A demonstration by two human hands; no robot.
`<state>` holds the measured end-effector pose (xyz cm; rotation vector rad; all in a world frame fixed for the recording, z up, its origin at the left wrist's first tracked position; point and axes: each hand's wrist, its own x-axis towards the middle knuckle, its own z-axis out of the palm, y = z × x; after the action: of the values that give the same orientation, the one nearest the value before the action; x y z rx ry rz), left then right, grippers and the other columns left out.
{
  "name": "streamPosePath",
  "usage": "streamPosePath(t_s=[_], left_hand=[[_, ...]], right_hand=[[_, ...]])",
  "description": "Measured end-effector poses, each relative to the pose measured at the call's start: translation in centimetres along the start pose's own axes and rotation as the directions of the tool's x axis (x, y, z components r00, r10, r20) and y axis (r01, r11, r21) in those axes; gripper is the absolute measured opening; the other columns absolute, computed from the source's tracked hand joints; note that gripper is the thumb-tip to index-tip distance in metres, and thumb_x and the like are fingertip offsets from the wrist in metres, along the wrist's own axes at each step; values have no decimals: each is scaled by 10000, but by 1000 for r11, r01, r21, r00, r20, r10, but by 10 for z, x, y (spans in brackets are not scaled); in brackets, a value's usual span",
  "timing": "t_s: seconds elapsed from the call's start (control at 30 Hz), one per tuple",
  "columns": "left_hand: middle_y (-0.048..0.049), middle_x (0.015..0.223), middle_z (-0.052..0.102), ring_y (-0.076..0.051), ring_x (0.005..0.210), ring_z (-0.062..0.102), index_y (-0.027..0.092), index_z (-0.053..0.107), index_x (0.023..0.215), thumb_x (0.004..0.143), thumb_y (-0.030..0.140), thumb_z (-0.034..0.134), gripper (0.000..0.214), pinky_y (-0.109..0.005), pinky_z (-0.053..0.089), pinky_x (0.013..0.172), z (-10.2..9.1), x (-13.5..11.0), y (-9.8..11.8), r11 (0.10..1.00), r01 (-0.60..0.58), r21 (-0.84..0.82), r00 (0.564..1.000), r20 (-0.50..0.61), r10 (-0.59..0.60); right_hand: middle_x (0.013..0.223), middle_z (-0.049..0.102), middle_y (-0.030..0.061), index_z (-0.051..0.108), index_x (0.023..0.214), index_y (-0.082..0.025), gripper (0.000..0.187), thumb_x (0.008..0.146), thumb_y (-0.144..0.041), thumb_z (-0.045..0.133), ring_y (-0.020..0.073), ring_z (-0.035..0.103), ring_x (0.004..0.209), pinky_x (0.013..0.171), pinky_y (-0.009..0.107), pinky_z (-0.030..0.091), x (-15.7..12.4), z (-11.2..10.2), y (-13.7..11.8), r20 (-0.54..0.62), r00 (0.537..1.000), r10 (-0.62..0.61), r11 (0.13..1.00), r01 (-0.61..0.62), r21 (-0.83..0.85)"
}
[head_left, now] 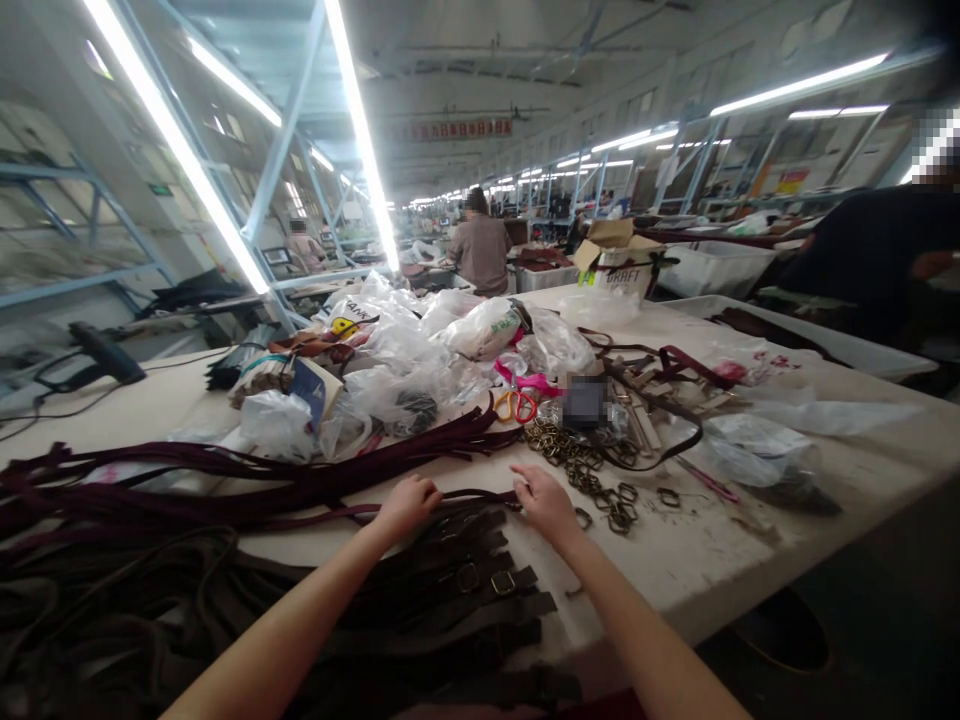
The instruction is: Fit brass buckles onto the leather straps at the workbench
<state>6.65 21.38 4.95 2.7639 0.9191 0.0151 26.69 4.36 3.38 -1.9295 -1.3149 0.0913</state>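
Red straps lie in a big heap! Where are the hands?

— They are at the near edge of the counter (712, 570). The left hand (407, 507) and the right hand (546, 505) sit close together, with the fingers curled in, not spread wide.

— Are they holding something?

— One thin dark red strap (469, 494) runs from one hand to the other. I can't tell if the fingers pinch it or just touch it.

— Where does that strap go?

— It seems to lead toward the long heap of dark red straps (225, 490) on the left. Under the hands lies a row of wide dark brown straps (465, 590) with metal buckles (502, 582).

— What is near the right hand?

— Lots of brass rings (592, 480) lie just beside it. Farther off are orange scissors (516, 406) and a pile of clear plastic bags (390, 345).

— Is anyone else there?

— Yes. A person in a tan shirt (480, 252) stands far away. A person in dark clothes (862, 255) is on the right, past a white plastic tray (787, 325).
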Motion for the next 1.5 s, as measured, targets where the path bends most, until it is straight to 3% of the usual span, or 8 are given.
streamPosePath(t_s=[0.17,0.3,0.4,0.77,1.1,1.23,1.4,1.5], left_hand=[[-30,701,600,-148,650,550,184,631,713,824,391,420,316,-237,385,618,-6,-10,-10,997,53,64,998,38,-56],[-99,1030,558,-205,954,508,176,556,1041,836,265,425,259,-299,368,801,-23,3,-23,979,143,144,983,-136,-123],[-137,1034,537,-253,993,479,149,537,1047,822,159,407,260,-372,351,826,-27,16,-27,964,183,193,968,-208,-142],[-161,971,566,-294,956,517,112,559,965,786,238,464,238,-405,378,810,-12,15,-35,967,198,159,971,-163,-172],[-61,892,663,-216,808,599,140,631,938,665,346,597,343,-277,453,717,-12,66,26,971,-39,-234,997,57,54],[-65,941,661,-190,837,599,124,598,1034,705,336,555,394,-263,458,748,-31,82,50,934,-92,-345,993,33,110],[-28,954,662,-176,852,595,182,618,1016,718,309,545,332,-253,447,784,-48,61,66,890,-192,-413,974,33,226],[-26,1001,647,-176,891,584,192,615,1016,731,300,536,315,-257,431,823,-50,38,68,847,-226,-482,965,9,262]], right_hand=[[957,620,47,646,945,-236,267,839,-347,427,187,542,883,788,298,346,-2,14,-14,308,948,-83,972,146,-187],[888,602,40,653,919,-256,273,857,-334,400,171,542,829,726,273,340,-6,13,-11,306,951,-39,964,117,-240],[873,597,36,659,895,-257,275,858,-333,397,165,544,826,714,262,340,-5,13,-11,301,954,-12,971,83,-225],[875,595,39,662,870,-240,261,843,-331,419,160,547,828,728,248,346,-4,15,-9,278,960,14,981,41,-191],[858,597,49,661,877,-237,273,817,-389,442,184,546,821,683,260,359,0,12,-16,286,957,46,966,30,-257],[856,621,78,653,903,-203,275,793,-378,471,219,558,842,709,290,374,5,12,-13,256,964,78,991,-48,-123],[912,632,123,499,1157,-127,431,842,-396,380,233,581,857,715,318,415,15,11,-3,106,969,222,964,-234,124],[804,628,95,457,1145,-127,517,781,-494,455,223,603,695,586,318,460,15,9,1,30,900,435,716,-366,594]])
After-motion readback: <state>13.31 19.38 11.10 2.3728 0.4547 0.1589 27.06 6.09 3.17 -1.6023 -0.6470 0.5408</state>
